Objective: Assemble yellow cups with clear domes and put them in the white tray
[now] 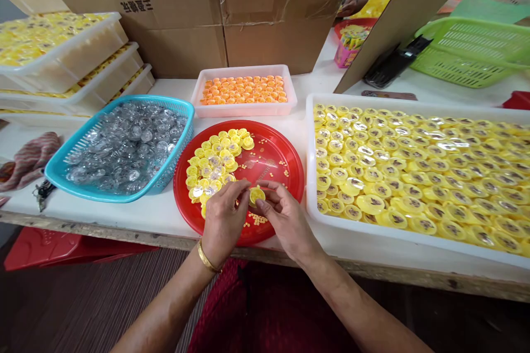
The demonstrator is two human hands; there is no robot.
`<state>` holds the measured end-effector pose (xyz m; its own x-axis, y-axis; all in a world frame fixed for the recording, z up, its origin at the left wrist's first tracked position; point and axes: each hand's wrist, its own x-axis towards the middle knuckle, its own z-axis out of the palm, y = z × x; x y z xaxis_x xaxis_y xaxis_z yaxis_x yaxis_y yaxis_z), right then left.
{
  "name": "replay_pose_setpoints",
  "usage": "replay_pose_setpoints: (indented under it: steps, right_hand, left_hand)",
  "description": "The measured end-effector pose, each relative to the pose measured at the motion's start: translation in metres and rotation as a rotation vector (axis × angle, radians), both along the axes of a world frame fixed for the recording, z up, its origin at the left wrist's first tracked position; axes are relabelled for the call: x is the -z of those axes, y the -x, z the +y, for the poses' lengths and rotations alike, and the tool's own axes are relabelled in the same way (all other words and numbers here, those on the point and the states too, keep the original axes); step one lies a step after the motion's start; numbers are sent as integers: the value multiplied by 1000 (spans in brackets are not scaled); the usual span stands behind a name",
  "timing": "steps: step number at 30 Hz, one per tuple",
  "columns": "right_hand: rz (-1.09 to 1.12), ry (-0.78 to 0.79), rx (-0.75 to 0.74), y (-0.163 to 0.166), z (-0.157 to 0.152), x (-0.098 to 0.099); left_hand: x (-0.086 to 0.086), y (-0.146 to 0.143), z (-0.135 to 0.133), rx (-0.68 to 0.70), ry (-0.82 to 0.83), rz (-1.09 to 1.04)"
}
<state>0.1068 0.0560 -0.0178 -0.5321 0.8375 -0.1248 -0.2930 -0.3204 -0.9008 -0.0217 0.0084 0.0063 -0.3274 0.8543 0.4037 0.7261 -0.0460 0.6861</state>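
Both our hands meet over the near edge of the red plate [276,161]. Our left hand [223,216] and right hand [285,219] each pinch one yellow disc [256,194] with thumb and fingertips, the other fingers loosely curled. The disc sits between the two hands, just above the plate. It's round, so it has no real long axis, and its flat face tilts up toward us. It looks like glossy moulded plastic.

Just beyond the left hand is a cluster of yellow discs [215,162], some with clear tops. Tiny yellow beads [259,219] lie loose on the plate between the hands. The blue basket [56,177] of clear shiny caps is to the left of the left hand. The white tray [311,187] of packed yellow discs is right of the right hand. The small tray [244,111] of orange pieces is beyond both hands. There's a gold bangle [206,260] on the left wrist.
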Motion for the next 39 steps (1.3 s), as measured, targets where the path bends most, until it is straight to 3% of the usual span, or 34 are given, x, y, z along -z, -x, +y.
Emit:
replay_pose_setpoints:
  steps: [5,8,22,25,28,31,39]
  right_hand:
    - [-73,-109,83,-2,4,2]
    - [-90,-105,81,-5,7,0]
    - [-65,-15,49,-8,8,-13]
    - [-74,-52,79,-8,10,-12]
    - [-95,-111,132,-9,12,-13]
    - [-92,-123,140,-10,13,-15]
    - [-79,-116,89,-10,12,-13]
  left_hand:
    - [-6,-3,-9,188,93,-75]
    - [-6,1,-8,226,138,-166]
    - [-4,3,0,247,-87,-246]
    - [-3,3,-1,243,0,-364]
    - [-1,2,-3,195,97,-653]
    - [0,4,-3,154,86,-885]
    - [-3,9,-1,176,-19,-864]
